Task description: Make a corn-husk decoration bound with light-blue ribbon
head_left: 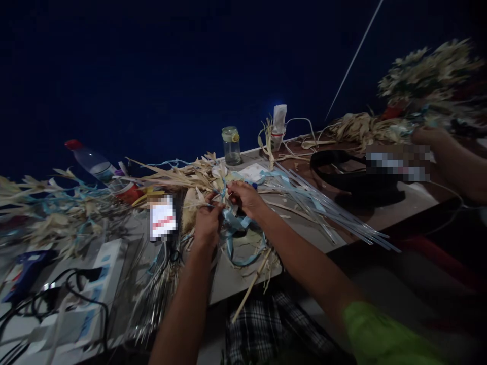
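Both hands meet over the near table edge at a small bundle of pale dried leaves with light blue ribbon (223,192). My left hand (208,223) is closed on the lower left side of the bundle, fingers pinched. From the right, my right hand (244,197) pinches the blue ribbon at the bundle's top. Loops of wider blue ribbon (243,261) hang below and lie on the table. A thin dry stalk (251,286) sticks out over the table edge. Fine detail between the fingertips is blurred.
A lidded glass jar (232,147) stands behind the hands. Clear sticks (342,218) and a black headband-like object (353,177) lie right. A phone (163,219), power strip (104,284), glue gun (30,271) and tilted bottle (91,161) are left. Another person's arm (452,162) reaches in at right.
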Tool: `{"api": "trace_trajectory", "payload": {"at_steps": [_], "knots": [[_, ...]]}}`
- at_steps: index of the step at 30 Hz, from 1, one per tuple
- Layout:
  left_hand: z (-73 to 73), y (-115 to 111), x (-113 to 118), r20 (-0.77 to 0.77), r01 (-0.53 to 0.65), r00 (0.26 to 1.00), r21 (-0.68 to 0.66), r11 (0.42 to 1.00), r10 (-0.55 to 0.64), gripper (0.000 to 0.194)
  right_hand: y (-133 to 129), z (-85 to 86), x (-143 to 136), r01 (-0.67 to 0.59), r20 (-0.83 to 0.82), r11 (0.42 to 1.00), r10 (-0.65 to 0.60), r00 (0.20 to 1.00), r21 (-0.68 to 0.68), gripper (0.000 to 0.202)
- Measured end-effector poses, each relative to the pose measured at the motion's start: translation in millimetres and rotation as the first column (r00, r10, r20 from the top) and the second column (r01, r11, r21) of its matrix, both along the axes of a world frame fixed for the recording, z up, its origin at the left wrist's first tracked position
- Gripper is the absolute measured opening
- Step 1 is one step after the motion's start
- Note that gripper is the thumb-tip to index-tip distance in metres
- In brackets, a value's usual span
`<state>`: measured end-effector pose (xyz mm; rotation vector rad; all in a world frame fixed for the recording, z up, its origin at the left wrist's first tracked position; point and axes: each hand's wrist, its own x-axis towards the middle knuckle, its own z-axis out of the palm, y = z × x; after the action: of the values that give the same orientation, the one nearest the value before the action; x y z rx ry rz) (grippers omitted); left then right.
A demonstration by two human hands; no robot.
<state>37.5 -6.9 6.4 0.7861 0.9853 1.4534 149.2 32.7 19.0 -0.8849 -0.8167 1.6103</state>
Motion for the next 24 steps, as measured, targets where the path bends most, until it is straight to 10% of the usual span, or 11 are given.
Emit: {"api": "trace_trajectory", "payload": {"at_steps": [11, 24], "knots": [[4.8, -5.1, 2.4, 0.035, 0.088, 0.995, -0.001, 0.996, -0.088, 0.052, 3.3, 1.0, 12.6, -0.303, -0.246, 0.953, 0.299, 0.922, 0.020, 0.025], [7.0, -5.1, 5.0, 0.025, 0.014, 1.000, 0.017, 1.000, -0.014, 0.047, 7.5, -6.4, 9.7, -0.217, -0.033, 0.976, 0.217, 0.976, 0.026, 0.029]]}}
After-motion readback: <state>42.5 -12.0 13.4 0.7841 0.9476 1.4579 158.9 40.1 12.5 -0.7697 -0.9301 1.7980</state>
